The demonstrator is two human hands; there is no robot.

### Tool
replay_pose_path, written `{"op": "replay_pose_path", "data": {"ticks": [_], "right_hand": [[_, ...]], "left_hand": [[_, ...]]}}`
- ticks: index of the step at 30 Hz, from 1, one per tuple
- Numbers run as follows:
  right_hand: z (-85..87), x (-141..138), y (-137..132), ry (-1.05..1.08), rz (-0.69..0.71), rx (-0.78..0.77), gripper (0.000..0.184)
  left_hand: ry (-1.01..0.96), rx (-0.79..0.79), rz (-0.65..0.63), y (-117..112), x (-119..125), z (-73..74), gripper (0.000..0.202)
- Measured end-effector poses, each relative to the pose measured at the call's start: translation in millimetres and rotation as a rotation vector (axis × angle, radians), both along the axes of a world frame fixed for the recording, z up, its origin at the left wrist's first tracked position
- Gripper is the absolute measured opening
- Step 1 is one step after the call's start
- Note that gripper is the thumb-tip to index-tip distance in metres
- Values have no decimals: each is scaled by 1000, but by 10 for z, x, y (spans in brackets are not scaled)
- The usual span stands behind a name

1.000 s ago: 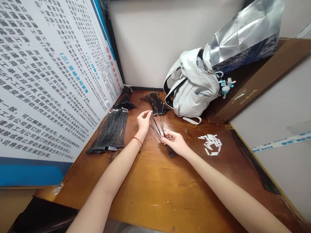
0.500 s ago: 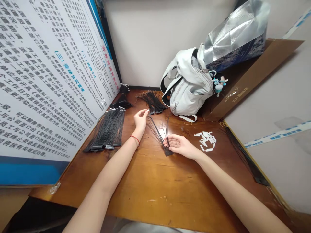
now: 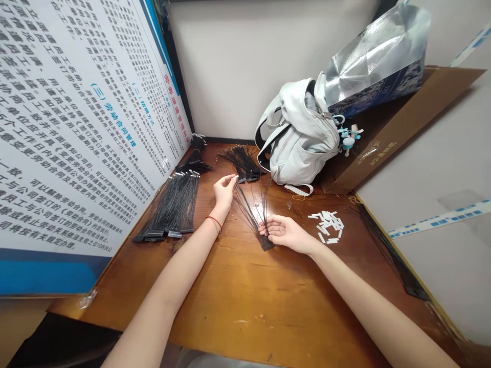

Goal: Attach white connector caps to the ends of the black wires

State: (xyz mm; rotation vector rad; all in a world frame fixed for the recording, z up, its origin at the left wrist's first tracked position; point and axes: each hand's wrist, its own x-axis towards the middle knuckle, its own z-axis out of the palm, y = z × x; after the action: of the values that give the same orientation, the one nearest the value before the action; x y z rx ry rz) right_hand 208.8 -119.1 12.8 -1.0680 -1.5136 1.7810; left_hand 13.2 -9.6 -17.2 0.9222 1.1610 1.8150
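Item: left hand, fingertips pinched together above the counter; from this view, I can't quite tell whether they hold a small white piece. Item: right hand, fingers curled closed on a wire bunch, just above its black connector. The bunch sits between both hands, its thin wires fanning upward. Item: black wire bundles lie side by side left of the left hand; another bundle lies ahead. Item: white plastic pieces lie right of the right hand, near a pale gray backpack.
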Motion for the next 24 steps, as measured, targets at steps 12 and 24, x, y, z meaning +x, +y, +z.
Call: {"op": "replay_pose_path", "data": {"ticks": [12, 24], "right_hand": [[-178, -397, 313, 198, -225, 15, 34], [-256, -807, 1083, 406, -387, 18, 26]], "left_hand": [[56, -3, -35, -15, 7, -2, 15], [57, -28, -103, -12, 13, 25, 11]]}}
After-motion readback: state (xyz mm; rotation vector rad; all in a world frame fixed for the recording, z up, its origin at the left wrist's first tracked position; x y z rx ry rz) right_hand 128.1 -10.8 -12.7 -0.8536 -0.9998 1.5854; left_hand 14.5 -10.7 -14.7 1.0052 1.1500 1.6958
